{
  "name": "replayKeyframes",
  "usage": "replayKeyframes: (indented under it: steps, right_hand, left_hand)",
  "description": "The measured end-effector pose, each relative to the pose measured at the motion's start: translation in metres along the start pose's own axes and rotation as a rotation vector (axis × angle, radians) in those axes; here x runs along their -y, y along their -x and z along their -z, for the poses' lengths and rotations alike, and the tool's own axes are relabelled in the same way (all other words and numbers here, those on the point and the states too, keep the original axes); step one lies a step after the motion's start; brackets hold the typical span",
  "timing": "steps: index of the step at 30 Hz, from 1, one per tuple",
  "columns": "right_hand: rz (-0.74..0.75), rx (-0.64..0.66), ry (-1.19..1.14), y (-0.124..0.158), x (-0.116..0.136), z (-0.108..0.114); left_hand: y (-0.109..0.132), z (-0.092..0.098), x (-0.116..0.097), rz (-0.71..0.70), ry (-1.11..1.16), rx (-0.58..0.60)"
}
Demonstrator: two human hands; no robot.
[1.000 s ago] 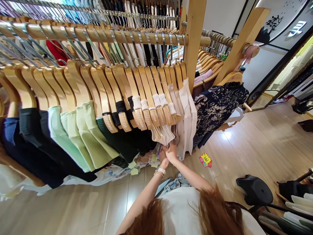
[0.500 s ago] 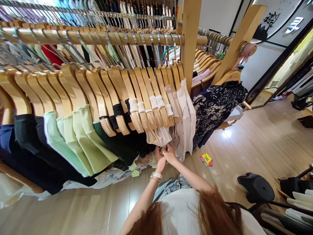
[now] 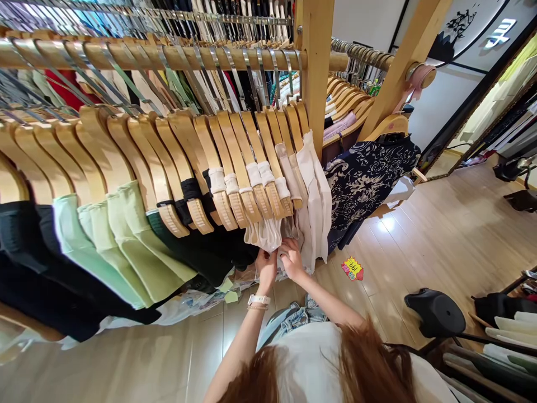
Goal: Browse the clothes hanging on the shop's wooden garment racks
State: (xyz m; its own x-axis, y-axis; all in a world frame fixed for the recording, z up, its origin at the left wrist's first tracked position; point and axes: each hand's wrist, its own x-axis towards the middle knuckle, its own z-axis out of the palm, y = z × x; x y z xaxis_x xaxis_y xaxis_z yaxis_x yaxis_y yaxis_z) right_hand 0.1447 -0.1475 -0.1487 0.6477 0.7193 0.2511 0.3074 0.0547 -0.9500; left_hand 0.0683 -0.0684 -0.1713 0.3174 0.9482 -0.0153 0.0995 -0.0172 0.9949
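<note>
A bunch of white strappy tops [image 3: 263, 235] hangs from wooden hangers at the right part of the front rail. My left hand [image 3: 267, 268], with a white watch on the wrist, is closed on the lower edge of these tops. Close beside it, my right hand [image 3: 292, 261] has its fingers curled at the same white cloth, on its right side; the fingertips are partly hidden. Pale, long-hanging garments [image 3: 315, 201] are just to the right of my hands. On the left side, black garments [image 3: 226, 252] hang against the white ones.
The wooden rail [image 3: 159, 57] ends at a wooden post [image 3: 316, 73]. Light green garments [image 3: 138, 240] hang further left. A navy patterned garment [image 3: 369, 184] faces outward past the post. A price sticker [image 3: 352, 269] lies on the floor, and a black stool [image 3: 438, 316] stands at right.
My hands, together before, have moved slightly apart, the left one going a little left. The view has shifted slightly, so the rack appears further left.
</note>
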Motion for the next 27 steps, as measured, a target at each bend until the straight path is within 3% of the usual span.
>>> replayKeyframes:
  steps: [5, 13, 27]
  right_hand:
    - [-0.07, -0.064, -0.073, -0.008, -0.016, -0.001]
    - [-0.067, -0.007, -0.066, 0.001, -0.025, -0.012]
    - [-0.015, 0.03, 0.017, 0.005, -0.012, -0.004]
  left_hand:
    - [-0.005, -0.002, 0.002, 0.062, 0.208, 0.018]
    - [-0.003, -0.008, -0.005, 0.166, 0.443, -0.024]
    - [-0.003, -0.009, -0.011, 0.224, 0.52, -0.069]
